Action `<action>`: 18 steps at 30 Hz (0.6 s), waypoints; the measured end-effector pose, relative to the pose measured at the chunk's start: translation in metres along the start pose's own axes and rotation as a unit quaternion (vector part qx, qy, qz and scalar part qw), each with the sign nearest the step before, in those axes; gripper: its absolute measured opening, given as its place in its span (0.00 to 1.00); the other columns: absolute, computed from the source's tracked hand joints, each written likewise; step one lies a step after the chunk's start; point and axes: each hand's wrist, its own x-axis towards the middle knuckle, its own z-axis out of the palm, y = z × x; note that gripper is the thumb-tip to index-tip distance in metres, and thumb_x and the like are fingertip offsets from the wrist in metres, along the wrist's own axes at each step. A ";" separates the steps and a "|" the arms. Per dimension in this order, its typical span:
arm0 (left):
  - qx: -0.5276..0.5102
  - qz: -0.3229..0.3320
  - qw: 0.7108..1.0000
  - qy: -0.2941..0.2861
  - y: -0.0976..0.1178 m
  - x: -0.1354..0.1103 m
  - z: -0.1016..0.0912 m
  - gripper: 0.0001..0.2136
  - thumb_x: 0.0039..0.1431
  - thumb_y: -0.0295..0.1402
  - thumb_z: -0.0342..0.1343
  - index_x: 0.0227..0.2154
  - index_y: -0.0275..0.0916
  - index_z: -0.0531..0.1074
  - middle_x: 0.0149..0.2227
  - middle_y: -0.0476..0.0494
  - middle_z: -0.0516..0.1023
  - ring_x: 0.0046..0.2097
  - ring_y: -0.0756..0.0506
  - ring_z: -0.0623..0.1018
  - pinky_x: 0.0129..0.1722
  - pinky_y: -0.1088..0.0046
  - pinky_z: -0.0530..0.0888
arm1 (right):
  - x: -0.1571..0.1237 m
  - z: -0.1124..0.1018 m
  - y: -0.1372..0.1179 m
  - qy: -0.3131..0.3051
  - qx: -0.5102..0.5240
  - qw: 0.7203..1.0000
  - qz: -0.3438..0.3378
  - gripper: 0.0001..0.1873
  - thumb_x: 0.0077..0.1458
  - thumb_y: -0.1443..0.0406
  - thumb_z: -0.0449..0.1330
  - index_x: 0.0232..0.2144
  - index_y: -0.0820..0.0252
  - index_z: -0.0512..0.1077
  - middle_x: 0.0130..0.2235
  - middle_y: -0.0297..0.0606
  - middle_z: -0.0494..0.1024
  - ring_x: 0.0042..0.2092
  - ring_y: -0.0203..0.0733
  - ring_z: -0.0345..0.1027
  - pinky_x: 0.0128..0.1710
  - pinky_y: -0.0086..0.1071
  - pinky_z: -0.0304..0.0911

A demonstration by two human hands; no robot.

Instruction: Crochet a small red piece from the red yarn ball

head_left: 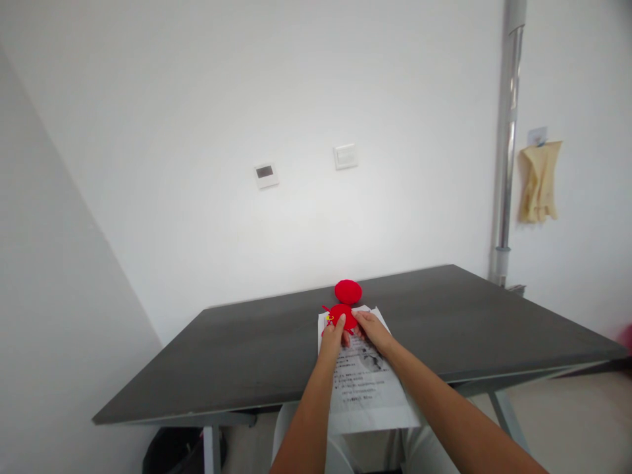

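Observation:
Two red crocheted pieces lie near the middle of the dark grey table (pixel 247 355). One round red piece (pixel 348 291) lies alone farther back. The nearer red piece (pixel 344 315), with a small yellow marker on its left side, rests on the top edge of a printed paper sheet (pixel 368 388). My left hand (pixel 334 332) touches the nearer piece from the left, its fingers curled on it. From the right, my right hand (pixel 371 328) pinches the same piece. The sheet hangs over the table's front edge.
A white wall stands behind the table, with a switch plate (pixel 345 156) and a small panel (pixel 266 174). A metal pipe (pixel 507 145) runs down at the right, with yellow gloves (pixel 539 181) hanging beside it. A black bin (pixel 172 451) sits under the table's left side.

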 end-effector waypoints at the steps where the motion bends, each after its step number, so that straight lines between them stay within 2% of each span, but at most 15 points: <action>1: 0.004 0.013 1.000 -0.016 0.002 -0.002 0.001 0.29 0.48 0.62 0.46 0.08 0.41 0.62 0.11 0.44 0.64 0.20 0.48 0.66 0.27 0.71 0.67 | 0.000 0.000 0.000 -0.003 0.000 1.000 -0.001 0.26 0.47 0.42 0.55 0.18 0.58 0.62 0.16 0.28 0.64 0.18 0.31 0.54 0.20 0.28 0.49; 4: -0.010 0.030 0.999 -0.036 0.005 -0.004 0.003 0.25 0.45 0.58 0.53 0.11 0.41 0.64 0.13 0.45 0.66 0.21 0.47 0.68 0.27 0.69 0.68 | 0.000 0.002 0.000 -0.021 0.000 1.000 -0.004 0.26 0.47 0.42 0.55 0.20 0.58 0.63 0.16 0.28 0.65 0.19 0.32 0.54 0.20 0.28 0.49; 9: -0.038 0.021 0.999 -0.025 0.000 0.000 0.005 0.23 0.43 0.56 0.55 0.12 0.40 0.65 0.14 0.45 0.67 0.20 0.48 0.68 0.26 0.69 0.68 | -0.002 0.003 0.001 -0.063 -0.017 0.998 -0.013 0.27 0.48 0.42 0.55 0.20 0.59 0.63 0.15 0.30 0.67 0.19 0.32 0.55 0.21 0.27 0.48; 14: -0.066 0.021 0.998 -0.009 0.000 0.001 0.005 0.16 0.41 0.48 0.59 0.15 0.39 0.68 0.16 0.46 0.70 0.23 0.48 0.70 0.30 0.69 0.70 | -0.004 0.003 -0.003 -0.074 -0.005 0.997 0.001 0.28 0.48 0.42 0.55 0.18 0.60 0.64 0.15 0.31 0.67 0.18 0.31 0.53 0.20 0.27 0.46; 18: -0.076 0.009 0.997 0.000 0.005 -0.001 0.005 0.11 0.41 0.40 0.58 0.14 0.39 0.68 0.17 0.47 0.70 0.23 0.48 0.71 0.31 0.69 0.71 | -0.005 0.004 -0.006 -0.067 0.007 0.998 -0.006 0.27 0.48 0.42 0.55 0.20 0.59 0.64 0.17 0.31 0.69 0.19 0.32 0.55 0.20 0.27 0.46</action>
